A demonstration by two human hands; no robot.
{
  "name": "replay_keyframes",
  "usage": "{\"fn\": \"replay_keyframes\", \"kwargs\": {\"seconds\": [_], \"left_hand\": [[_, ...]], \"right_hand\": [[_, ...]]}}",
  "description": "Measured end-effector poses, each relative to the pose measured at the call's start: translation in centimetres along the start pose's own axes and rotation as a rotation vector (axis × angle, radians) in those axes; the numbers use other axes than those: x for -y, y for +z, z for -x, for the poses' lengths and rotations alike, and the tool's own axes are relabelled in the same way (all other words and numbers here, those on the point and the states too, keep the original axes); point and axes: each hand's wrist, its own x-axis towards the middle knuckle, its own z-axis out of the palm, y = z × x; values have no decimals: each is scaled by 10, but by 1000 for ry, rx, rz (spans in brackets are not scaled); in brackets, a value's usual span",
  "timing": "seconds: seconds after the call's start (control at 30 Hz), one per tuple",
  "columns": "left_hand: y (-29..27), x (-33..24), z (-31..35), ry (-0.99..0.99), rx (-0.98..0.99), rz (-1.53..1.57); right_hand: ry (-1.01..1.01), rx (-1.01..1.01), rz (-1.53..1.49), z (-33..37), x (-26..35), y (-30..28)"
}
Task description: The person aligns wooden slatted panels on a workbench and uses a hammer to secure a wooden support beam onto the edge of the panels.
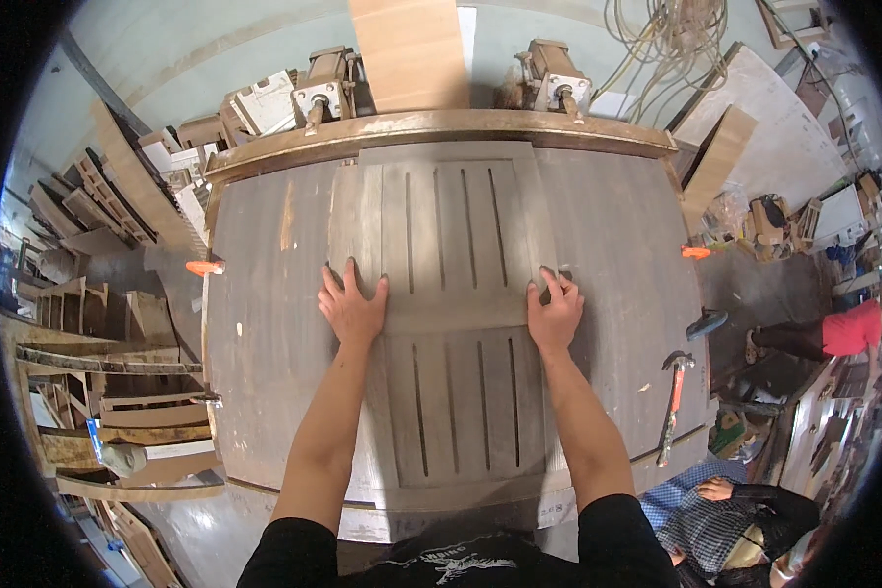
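A grey-brown wooden door panel point(461, 312) with two sets of long slots lies flat on a large worktable point(265, 392). My left hand point(353, 306) rests on the panel's left side strip, fingers spread. On the right side strip lies my right hand point(557, 312), its fingers apart and pointing away from me. Neither hand has anything in it. A claw hammer point(673, 407) with an orange-red handle lies on the table to the right of my right forearm.
A beam point(441, 125) with two cylinder clamps point(559, 83) runs along the table's far edge. Orange clamp handles point(204, 267) stick out at the sides. Wood scraps point(157, 412) are stacked at left. One person sits at lower right point(730, 519); another in red point(843, 333) is farther off.
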Motion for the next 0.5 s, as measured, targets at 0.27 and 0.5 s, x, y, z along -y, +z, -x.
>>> {"fn": "replay_keyframes", "kwargs": {"seconds": [0.27,0.5], "left_hand": [[0,4,1,-3,13,-37],[5,6,1,85,-72,-60]], "right_hand": [[-19,-10,-3,3,4,0],[-36,29,-42,2,-8,3]]}}
